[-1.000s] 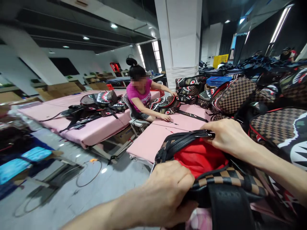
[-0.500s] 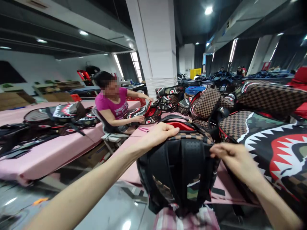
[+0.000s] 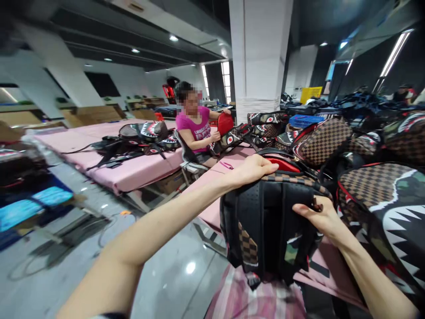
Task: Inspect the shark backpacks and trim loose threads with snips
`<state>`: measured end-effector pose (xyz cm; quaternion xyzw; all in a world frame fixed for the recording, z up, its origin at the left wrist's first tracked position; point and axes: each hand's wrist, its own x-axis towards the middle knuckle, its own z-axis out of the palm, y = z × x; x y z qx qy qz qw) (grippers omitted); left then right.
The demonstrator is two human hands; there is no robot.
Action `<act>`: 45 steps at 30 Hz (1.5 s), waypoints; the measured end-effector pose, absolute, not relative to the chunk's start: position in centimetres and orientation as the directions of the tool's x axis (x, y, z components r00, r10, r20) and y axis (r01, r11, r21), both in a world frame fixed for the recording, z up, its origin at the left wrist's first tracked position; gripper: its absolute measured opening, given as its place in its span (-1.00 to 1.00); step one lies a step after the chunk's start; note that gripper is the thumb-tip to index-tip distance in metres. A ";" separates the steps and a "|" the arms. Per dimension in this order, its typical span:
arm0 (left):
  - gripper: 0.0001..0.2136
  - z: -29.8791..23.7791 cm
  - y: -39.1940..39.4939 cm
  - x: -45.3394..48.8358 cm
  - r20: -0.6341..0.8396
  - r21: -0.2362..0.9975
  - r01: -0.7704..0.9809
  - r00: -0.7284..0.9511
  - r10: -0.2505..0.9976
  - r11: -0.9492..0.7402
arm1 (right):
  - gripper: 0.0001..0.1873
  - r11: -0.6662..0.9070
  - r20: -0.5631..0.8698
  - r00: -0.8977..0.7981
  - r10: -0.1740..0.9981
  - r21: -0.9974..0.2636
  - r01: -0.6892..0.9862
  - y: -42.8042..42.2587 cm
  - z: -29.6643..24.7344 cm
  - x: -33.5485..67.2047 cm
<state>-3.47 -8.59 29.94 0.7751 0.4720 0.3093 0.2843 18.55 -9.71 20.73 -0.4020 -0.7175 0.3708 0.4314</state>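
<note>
A black backpack (image 3: pixel 272 221) with brown checkered trim and a red lining stands upright at the table's near edge, its shoulder straps facing me. My left hand (image 3: pixel 254 170) grips its top rim beside the open red-lined mouth, fingers closed over the edge. At the upper right corner, my right hand (image 3: pixel 318 215) holds the backpack's side, thumb stretched across the black panel and most fingers hidden behind. A small brown bit shows between thumb and fingers there. To the right lies a larger checkered backpack (image 3: pixel 368 186) with a shark-mouth print.
Piled checkered bags (image 3: pixel 323 141) cover the pink table's right side. Across it, a seated person (image 3: pixel 195 128) handles a bag with a red piece. More bags (image 3: pixel 142 135) lie on a second pink table (image 3: pixel 133 175). A white pillar (image 3: pixel 259 57) and blue basket (image 3: pixel 305 121) stand behind.
The view has swung left, so things appear farther right. My right hand has turned, its thumb now reaching inward over the backpack's front. The seated person has raised a red piece.
</note>
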 end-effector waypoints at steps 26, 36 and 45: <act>-0.50 21.3 -16.9 -5.9 -0.015 0.971 -0.238 -0.019 1.000 0.010 | -0.72 0.577 0.506 -0.279 0.816 -0.748 0.329 -10.0 19.7 18.1; -0.76 21.5 -15.1 -6.1 0.410 0.887 0.166 0.145 0.901 -0.430 | -0.65 0.424 0.363 -0.219 0.906 -0.781 0.459 -11.0 20.3 19.7; -0.78 19.3 -12.9 -7.5 0.620 0.637 0.369 0.277 0.734 -0.677 | -0.72 0.361 0.343 -0.131 0.930 -0.788 0.498 -10.6 20.0 19.1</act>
